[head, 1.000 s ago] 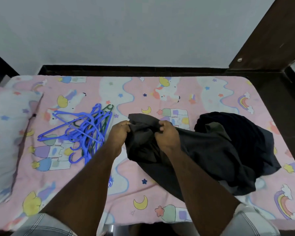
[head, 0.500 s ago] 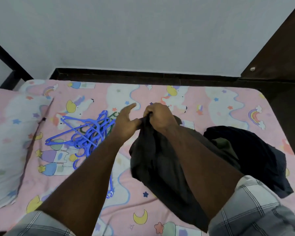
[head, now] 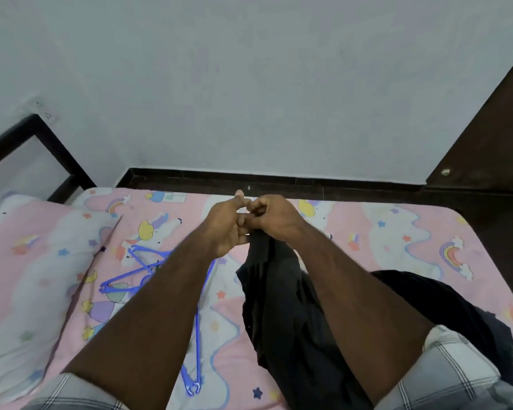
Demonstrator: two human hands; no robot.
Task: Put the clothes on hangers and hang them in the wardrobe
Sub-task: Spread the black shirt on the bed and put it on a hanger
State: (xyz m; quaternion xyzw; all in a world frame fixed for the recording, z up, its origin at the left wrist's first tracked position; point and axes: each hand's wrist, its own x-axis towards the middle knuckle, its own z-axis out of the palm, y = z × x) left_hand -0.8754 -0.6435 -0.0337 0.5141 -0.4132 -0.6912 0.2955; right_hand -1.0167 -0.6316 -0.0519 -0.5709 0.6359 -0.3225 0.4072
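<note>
A dark grey garment (head: 279, 297) hangs from my right hand (head: 271, 216), whose fingers are curled round its top edge, above the bed. My left hand (head: 228, 223) is beside it, with fingers touching the same edge and the index finger stretched out. The garment's lower part drapes down between my forearms. A pile of blue plastic hangers (head: 137, 273) lies on the bed under my left forearm, which hides part of it. A heap of dark clothes (head: 444, 309) lies on the bed to the right.
The bed has a pink cartoon-print sheet (head: 397, 232). A pillow (head: 21, 270) in the same print lies at the left. A black bed frame (head: 51, 149) rises at the far left. A white wall is ahead, and a dark wooden panel (head: 498, 137) stands at the right.
Both hands have lifted the dark grey garment up off the bed and come close together at its top edge. The camera has tilted upward, so more wall shows.
</note>
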